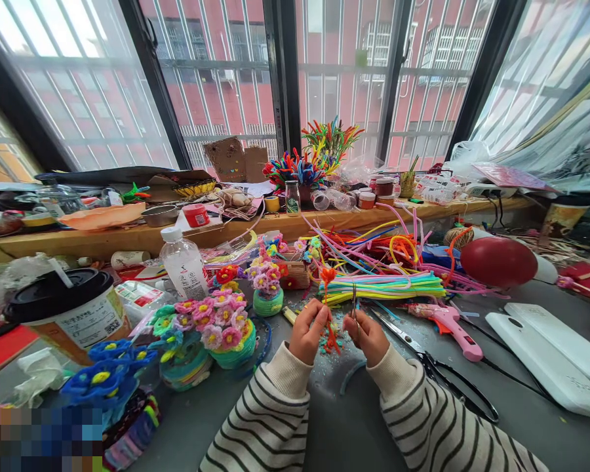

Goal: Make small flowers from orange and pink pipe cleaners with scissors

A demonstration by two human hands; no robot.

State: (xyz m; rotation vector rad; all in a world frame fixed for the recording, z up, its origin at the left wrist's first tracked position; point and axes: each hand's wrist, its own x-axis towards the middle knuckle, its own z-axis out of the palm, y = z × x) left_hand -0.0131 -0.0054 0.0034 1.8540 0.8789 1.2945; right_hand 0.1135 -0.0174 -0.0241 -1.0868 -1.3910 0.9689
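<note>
My left hand [309, 331] is closed in a pinch on a small orange pipe-cleaner flower [328, 276], its stem ends hanging below at the fingers. My right hand [368, 334] is closed on a thin metal tool [354, 298] that points up beside the flower; I cannot make out what kind. Both hands hover over the grey table [339, 419], in striped sleeves. A bundle of pastel pipe cleaners [383, 285] lies just behind them.
Finished pipe-cleaner flower pots [226, 334] and blue flowers [108, 377] stand at the left. A plastic bottle [183, 262], a lidded paper cup [69, 311], a pink glue gun [452, 328], black scissors [447, 380], a red balloon [499, 261] and white cases [550, 360] surround the hands.
</note>
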